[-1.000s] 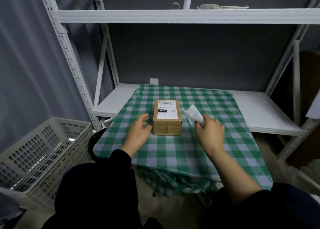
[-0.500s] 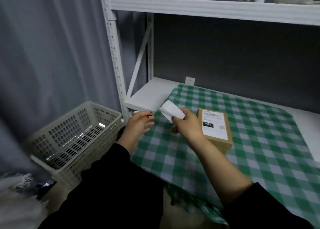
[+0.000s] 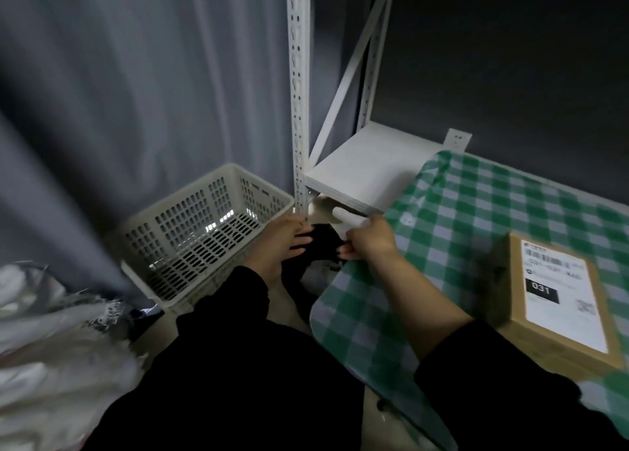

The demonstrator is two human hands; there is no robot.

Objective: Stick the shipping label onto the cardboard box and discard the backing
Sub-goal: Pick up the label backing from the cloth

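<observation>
The cardboard box lies on the green checked cloth at the right, with the white shipping label stuck flat on its top. My right hand is past the cloth's left edge, pinching the white backing paper over a dark opening below the shelf. My left hand hovers just left of it with fingers spread and holds nothing.
A white perforated plastic basket stands on the floor at the left, against a grey curtain. A white slotted rack post rises between basket and shelf board. Crumpled white material lies at the lower left.
My view has swung left, away from the box. My right hand carried the backing off the cloth's left edge and lower, toward the dark opening; my left hand moved along beside it.
</observation>
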